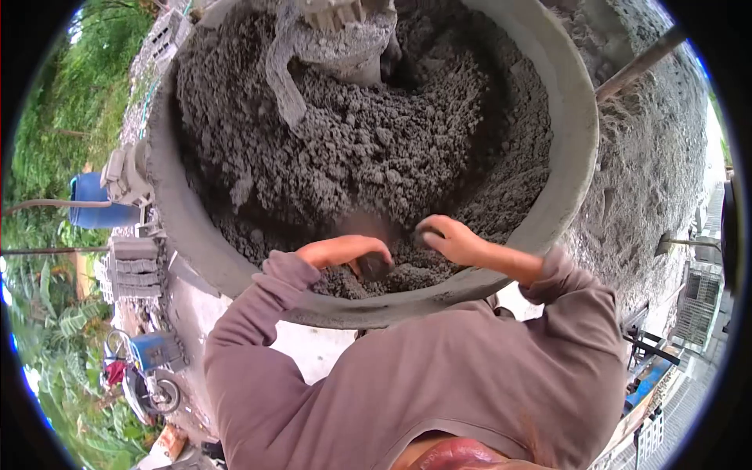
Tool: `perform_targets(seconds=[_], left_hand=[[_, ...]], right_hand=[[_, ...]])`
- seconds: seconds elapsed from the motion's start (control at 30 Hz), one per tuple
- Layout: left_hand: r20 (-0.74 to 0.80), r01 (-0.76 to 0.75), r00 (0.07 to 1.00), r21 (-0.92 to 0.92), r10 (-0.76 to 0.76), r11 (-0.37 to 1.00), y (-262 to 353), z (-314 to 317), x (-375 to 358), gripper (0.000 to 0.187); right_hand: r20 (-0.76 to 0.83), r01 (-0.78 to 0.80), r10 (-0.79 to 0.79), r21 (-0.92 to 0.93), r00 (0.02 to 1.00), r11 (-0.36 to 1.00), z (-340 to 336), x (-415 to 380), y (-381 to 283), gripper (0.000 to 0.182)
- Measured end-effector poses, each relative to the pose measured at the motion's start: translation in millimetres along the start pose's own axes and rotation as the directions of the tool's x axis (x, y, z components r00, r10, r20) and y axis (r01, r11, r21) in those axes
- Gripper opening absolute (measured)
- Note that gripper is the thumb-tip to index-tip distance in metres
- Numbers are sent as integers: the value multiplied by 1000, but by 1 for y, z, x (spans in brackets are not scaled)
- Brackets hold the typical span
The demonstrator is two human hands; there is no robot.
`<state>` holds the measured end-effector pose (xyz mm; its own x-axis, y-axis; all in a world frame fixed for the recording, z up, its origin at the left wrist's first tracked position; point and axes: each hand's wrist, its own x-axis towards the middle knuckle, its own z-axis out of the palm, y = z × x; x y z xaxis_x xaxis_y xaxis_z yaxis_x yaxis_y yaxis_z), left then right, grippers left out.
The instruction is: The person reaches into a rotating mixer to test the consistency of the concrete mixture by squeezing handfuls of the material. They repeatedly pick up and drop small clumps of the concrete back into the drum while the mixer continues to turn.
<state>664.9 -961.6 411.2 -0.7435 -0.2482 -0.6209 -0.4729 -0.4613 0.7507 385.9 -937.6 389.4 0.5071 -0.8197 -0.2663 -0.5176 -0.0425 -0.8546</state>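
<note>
A large round mixer pan (576, 102) stands before me, holding crumbly, damp-looking grey concrete mix (368, 149). Both my hands reach over its near rim. My left hand (345, 251) is bent down with fingers and thumb curled about a dark lump of mix (377, 269), close above the surface. To its right, my right hand (456, 241) has its fingers curled inward, their tips greyed; what they hold I cannot tell. Between the hands, a brownish blur hangs over the mix. A mix-coated mixer arm (283, 86) comes down from the central hub (345, 47) at the far side.
Heaped grey sand or aggregate (642, 164) lies right of the pan, with a wooden pole (641, 63) against it. At left are a blue barrel (98, 200), stacked blocks (135, 266) and a motorbike (149, 384). Metal grating (697, 305) stands at right.
</note>
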Motion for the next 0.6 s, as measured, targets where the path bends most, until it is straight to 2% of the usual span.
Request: perform_targets(seconds=[0.03,0.07,0.1,0.13,0.2,0.23,0.27,0.3,0.33,0.37,0.4,0.43,0.47,0.53,0.57,0.6], left_hand=[[-79,33,996,-54,-37,998,-1,-2,-1,37],[-50,34,998,-75,-38,997,-10,3,-1,37],[51,78,995,38,-80,996,-17,18,-2,37],[145,113,980,153,-135,982,-21,33,-5,37],[104,122,985,126,-136,984,-20,40,-16,37],[24,115,993,2,-115,993,-11,30,-21,40],[-32,-19,999,-49,17,999,-2,22,-29,43],[-130,-132,984,-78,121,988,3,18,-34,43],[-231,-244,949,-99,216,965,8,16,-41,44],[-281,-299,919,-35,278,954,19,19,-51,44],[-329,-349,881,31,340,937,35,26,-62,44],[-338,-356,857,156,389,921,55,34,-74,47],[-355,-361,848,155,393,920,66,42,-82,47],[-350,-295,845,323,403,899,78,56,-91,51],[-319,-310,825,433,466,846,72,59,-88,54],[-373,-278,736,595,565,754,58,60,-81,53]], right_hand=[[-7,11,-12,-106,1000,994,0,-3,-1,29],[-18,20,-24,-207,1000,978,4,-7,-2,29],[384,115,-16,-235,923,965,10,-14,4,31],[721,210,22,-232,693,950,15,-20,7,33],[662,104,52,-193,748,976,10,-22,-18,35],[436,12,-1,-22,900,1000,13,-15,-20,36],[191,-36,2,179,982,983,19,-6,-18,36],[183,-229,171,368,968,901,20,1,-26,38],[189,-224,164,359,968,906,17,5,-36,38],[313,-371,208,682,927,630,16,7,-50,41],[444,-480,193,847,875,227,15,7,-61,45],[447,-451,63,879,892,152,18,6,-67,51],[458,-461,57,872,887,165,23,6,-71,51],[266,-261,-13,955,964,141,36,3,-81,53],[238,-231,-12,955,971,187,41,1,-87,53],[252,-243,-19,949,968,200,48,0,-93,53]])
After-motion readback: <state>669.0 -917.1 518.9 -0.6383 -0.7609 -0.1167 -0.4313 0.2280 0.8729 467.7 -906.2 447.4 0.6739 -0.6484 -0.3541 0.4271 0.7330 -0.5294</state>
